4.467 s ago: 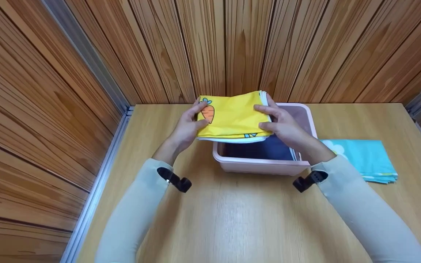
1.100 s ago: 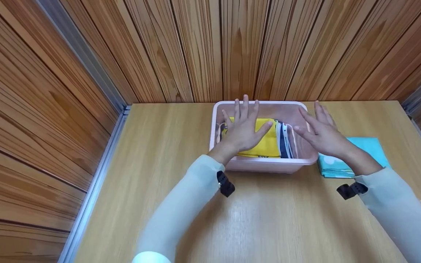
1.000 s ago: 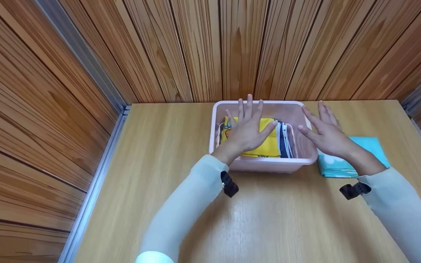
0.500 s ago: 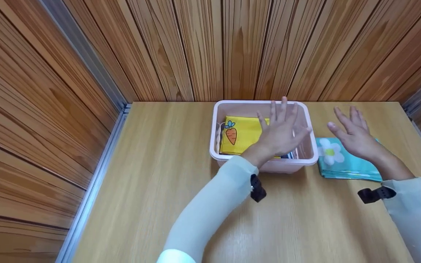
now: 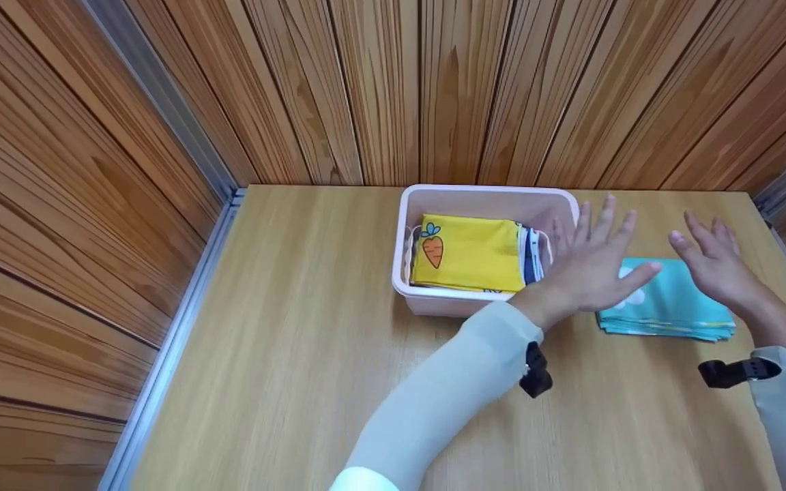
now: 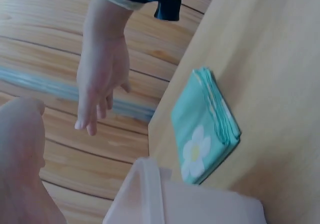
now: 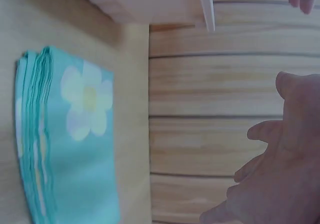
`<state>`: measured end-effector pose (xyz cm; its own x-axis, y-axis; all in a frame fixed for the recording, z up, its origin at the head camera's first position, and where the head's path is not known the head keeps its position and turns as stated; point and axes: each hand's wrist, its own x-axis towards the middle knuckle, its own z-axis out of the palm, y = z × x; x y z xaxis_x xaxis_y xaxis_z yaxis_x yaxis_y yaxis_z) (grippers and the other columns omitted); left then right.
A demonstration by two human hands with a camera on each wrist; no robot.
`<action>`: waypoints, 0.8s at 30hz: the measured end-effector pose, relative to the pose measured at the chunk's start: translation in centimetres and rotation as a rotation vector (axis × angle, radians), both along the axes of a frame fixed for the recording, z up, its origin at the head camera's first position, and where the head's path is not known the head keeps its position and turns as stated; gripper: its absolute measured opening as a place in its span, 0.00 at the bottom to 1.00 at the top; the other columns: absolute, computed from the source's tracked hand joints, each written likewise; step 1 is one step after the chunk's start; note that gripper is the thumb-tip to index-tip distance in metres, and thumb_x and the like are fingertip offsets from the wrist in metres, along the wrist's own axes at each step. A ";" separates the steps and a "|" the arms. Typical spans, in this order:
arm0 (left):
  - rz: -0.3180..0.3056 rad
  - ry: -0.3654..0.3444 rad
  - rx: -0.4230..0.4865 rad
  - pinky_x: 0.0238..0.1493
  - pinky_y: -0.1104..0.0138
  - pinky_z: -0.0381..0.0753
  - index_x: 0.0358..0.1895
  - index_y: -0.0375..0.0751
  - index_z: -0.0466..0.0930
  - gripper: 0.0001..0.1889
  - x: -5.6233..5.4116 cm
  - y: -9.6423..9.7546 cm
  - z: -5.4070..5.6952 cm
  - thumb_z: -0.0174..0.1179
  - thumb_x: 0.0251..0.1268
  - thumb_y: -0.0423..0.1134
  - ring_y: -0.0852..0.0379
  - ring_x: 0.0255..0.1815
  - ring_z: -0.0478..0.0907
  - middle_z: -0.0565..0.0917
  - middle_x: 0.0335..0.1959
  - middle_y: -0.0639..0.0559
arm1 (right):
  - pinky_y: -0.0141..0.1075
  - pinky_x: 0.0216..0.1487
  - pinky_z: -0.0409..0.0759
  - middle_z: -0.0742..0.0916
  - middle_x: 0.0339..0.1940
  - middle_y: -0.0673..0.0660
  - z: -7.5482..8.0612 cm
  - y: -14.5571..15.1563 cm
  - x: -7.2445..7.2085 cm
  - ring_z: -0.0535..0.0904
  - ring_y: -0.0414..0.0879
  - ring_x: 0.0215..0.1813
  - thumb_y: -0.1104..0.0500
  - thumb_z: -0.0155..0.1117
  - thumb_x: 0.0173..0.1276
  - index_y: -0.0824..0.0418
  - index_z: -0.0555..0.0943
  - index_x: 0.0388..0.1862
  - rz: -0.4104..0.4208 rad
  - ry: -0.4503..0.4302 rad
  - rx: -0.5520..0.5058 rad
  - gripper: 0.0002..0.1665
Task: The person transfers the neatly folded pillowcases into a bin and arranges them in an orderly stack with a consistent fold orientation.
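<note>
A folded turquoise cloth [image 5: 683, 296] with a white flower lies on the table, right of a pink plastic bin [image 5: 413, 301]. My left hand [image 5: 587, 266], fingers spread, hovers over the bin's right rim and hides part of the flower. My right hand [image 5: 724, 269] is held above the cloth's right end with its fingers extended. Both hands are bare of any object; in the right wrist view the cloth [image 7: 82, 149] lies apart from the right hand [image 7: 280, 169]. Inside the bin rests a folded yellow cloth [image 5: 475, 252] printed with a carrot.
Dark blue and white folded fabric [image 5: 531, 256] shows beside the yellow cloth in the bin. A wood-plank wall [image 5: 461, 95] rises behind the table [image 5: 284, 327], and another stands at the left behind a metal rail [image 5: 168, 341].
The yellow cloth, earlier held in both hands above the bin, now lies inside it, released. Both hands have since moved right, toward the turquoise cloth.
</note>
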<state>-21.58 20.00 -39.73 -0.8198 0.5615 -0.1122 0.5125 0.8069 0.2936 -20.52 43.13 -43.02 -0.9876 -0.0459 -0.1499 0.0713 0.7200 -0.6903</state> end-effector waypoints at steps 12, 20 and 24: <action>-0.183 0.044 -0.055 0.80 0.60 0.30 0.82 0.63 0.25 0.40 3.2 4.2 -1.1 0.30 0.76 0.70 0.54 0.82 0.19 0.21 0.82 0.57 | 0.81 0.55 0.17 0.20 0.71 0.77 -2.6 4.2 1.3 0.10 0.78 0.70 0.40 0.25 0.84 0.59 0.25 0.80 -0.033 -0.114 -0.095 0.41; -0.228 -0.072 -0.052 0.78 0.71 0.36 0.82 0.65 0.28 0.41 5.0 5.9 -3.9 0.36 0.76 0.69 0.59 0.82 0.23 0.23 0.82 0.61 | 0.81 0.55 0.17 0.17 0.70 0.75 -5.4 5.9 2.0 0.08 0.78 0.67 0.40 0.25 0.84 0.61 0.23 0.79 -0.066 -0.166 -0.141 0.42; -0.181 -0.239 0.034 0.79 0.69 0.42 0.83 0.66 0.34 0.38 5.1 6.1 -6.0 0.39 0.77 0.67 0.59 0.83 0.29 0.29 0.83 0.61 | 0.80 0.58 0.19 0.18 0.70 0.75 -7.0 6.4 2.6 0.09 0.77 0.68 0.40 0.26 0.84 0.60 0.26 0.80 -0.079 -0.215 -0.135 0.42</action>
